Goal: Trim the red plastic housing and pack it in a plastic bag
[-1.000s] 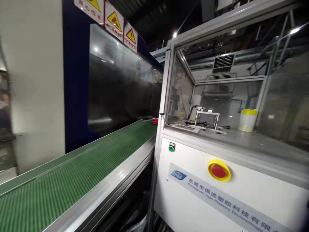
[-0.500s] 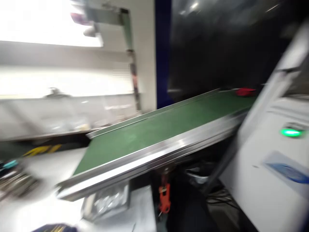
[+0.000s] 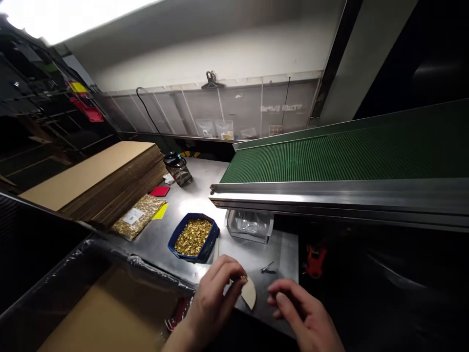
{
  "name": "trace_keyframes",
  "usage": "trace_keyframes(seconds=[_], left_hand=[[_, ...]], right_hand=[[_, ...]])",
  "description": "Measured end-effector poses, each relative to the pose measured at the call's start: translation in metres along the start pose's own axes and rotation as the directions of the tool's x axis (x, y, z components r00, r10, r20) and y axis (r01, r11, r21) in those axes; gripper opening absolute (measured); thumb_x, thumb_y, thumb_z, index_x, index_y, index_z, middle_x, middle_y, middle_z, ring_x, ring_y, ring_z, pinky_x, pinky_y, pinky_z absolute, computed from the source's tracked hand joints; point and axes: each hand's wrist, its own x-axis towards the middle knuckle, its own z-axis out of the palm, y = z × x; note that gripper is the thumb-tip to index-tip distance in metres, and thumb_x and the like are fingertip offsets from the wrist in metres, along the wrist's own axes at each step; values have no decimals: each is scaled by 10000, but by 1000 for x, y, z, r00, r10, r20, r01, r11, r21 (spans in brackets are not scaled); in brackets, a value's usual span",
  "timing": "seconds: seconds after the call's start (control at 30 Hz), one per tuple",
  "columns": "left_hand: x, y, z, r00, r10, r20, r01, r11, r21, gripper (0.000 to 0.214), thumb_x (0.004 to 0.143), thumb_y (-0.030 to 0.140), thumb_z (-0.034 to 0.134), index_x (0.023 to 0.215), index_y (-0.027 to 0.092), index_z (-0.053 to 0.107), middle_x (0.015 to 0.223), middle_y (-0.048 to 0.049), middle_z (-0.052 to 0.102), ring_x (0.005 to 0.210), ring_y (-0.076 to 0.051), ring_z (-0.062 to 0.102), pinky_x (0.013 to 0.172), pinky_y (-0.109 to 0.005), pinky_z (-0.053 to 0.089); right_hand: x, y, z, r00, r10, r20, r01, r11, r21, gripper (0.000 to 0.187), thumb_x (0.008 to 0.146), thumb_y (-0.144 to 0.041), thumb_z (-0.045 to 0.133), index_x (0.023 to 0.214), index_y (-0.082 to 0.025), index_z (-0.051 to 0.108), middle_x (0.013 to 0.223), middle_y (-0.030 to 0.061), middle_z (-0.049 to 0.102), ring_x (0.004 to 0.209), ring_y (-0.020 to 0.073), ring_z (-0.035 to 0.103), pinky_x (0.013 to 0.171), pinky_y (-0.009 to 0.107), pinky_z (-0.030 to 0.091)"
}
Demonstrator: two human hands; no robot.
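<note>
My left hand is closed in a pinch over the table's front edge, with a small brass-coloured piece at its fingertips. Right beside those fingers lies a pale, rounded flat piece, partly hidden by the hand. To the right, my right hand is loosely curled, thumb and fingers somewhat apart, with nothing visible between them. A blue bin full of small brass-coloured pieces stands beyond my left hand. Small dark-handled cutters lie between the hands, farther back.
A green-belted conveyor slopes up to the right. Under its low end sits a clear tray with plastic bags. Stacked cardboard, a bag of brass pieces and a dark bottle are at left. An orange tool hangs at right.
The view has swung left and down from the conveyor and white cabinet to the table. Both hands, the blue bin and the cardboard stack have come into view.
</note>
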Motion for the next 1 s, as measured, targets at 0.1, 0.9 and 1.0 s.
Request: trace_keyframes(seconds=[0.1,0.9,1.0], left_hand=[[-4,20,19,998,57,-4,-57,997,-55,176,987,76,532,1042,237,572,902,-64,625,836,-193,625,732,-273,541],[-8,38,73,910,-413,-14,325,735,-595,196,901,470,754,876,287,819,715,-49,691,598,-199,634,517,-294,519],[-9,38,78,867,-466,174,436,543,-718,297,855,552,777,851,260,831,631,-28,599,501,-146,511,461,-271,407]], right_hand=[[10,-15,7,985,-21,170,11,998,58,547,908,-690,578,1118,-210,736,884,77,738,747,182,662,714,288,525],[-2,4,-12,974,-220,-47,220,895,389,225,823,-498,807,855,-276,828,790,0,564,727,115,497,666,248,403],[-3,3,-12,949,-301,-89,314,910,272,234,820,-542,792,881,-323,848,815,15,548,788,144,550,697,262,466]])
